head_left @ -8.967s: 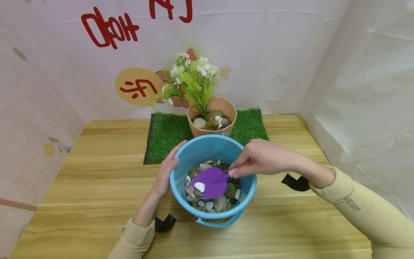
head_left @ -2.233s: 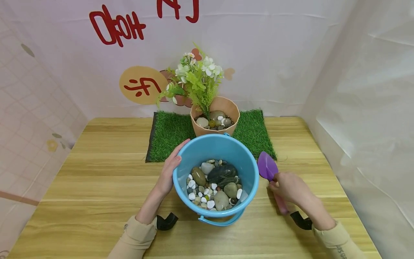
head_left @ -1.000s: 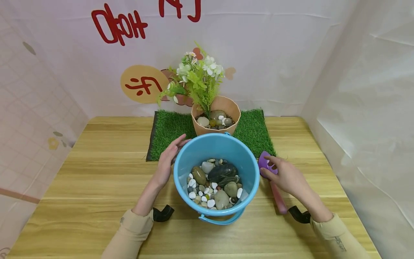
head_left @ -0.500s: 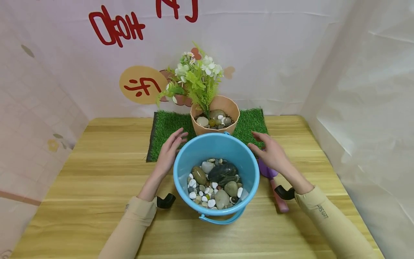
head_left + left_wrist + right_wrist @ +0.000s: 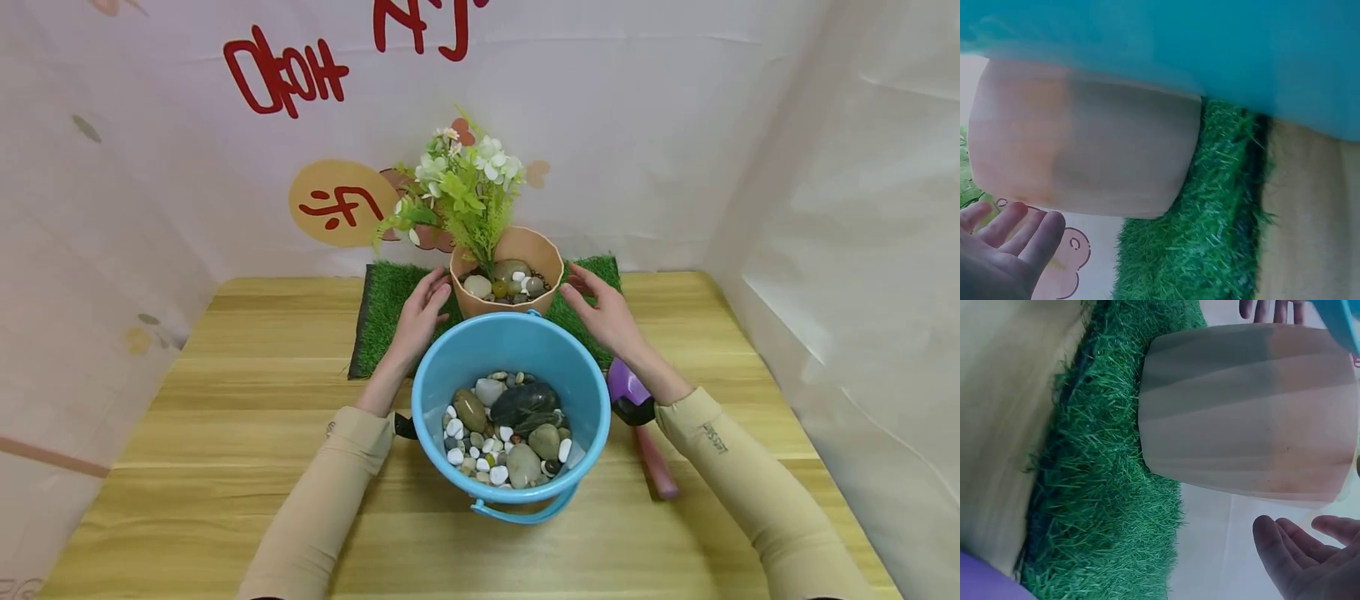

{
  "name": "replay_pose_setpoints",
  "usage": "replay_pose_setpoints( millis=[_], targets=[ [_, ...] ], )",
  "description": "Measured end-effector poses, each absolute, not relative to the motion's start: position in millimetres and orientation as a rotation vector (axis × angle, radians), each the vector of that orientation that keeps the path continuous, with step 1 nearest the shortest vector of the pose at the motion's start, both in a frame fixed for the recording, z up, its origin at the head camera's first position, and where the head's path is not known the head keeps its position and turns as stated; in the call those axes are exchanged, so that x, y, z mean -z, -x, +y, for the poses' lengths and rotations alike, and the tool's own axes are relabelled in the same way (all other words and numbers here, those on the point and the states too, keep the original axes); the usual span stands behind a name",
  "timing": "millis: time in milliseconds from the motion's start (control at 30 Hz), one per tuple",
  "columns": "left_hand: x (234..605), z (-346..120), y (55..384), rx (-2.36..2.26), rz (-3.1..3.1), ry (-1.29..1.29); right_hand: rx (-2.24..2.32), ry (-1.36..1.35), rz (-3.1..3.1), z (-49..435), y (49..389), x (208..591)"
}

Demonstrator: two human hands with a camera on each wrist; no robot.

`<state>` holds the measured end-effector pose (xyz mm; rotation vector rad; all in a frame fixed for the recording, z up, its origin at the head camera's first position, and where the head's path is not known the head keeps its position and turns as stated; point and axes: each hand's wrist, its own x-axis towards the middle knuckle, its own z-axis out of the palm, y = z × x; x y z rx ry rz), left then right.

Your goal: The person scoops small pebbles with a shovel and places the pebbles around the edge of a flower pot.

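Observation:
In the head view a peach flowerpot (image 5: 543, 247) stands on a green artificial grass mat (image 5: 375, 337), holding stones and a white-flowered plant (image 5: 465, 196). My left hand (image 5: 422, 315) is at the pot's left side, fingers extended. On the opposite side is my right hand (image 5: 609, 315), its fingers spread close to the rim. Both wrist views show a gap between the hands and the pot wall (image 5: 1241, 412). A blue bucket (image 5: 480, 346) stands in front of the pot, with pebbles (image 5: 525, 462) inside and its handle hanging toward me.
A purple trowel (image 5: 626, 379) with a pink handle (image 5: 657, 467) lies right of the bucket, partly under the right wrist. The wooden table (image 5: 247, 375) backs onto a white printed curtain (image 5: 630, 150), with more sheeting at both sides.
Earlier my right hand scooped stones with the trowel, then laid it on the table. The left hand left the bucket's rim. Both hands have moved forward to the pot.

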<state>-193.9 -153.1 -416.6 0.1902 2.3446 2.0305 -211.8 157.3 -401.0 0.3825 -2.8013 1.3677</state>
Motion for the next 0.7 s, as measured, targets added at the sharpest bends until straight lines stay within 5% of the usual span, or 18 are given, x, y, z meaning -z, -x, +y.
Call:
replay_pose_setpoints(
  millis=[700],
  targets=[
    [412.5, -136.2, 227.7, -1.943, 2.457, -0.205, -1.561, -0.326, -2.723, 135.9, 244.9, 398.9]
  ],
)
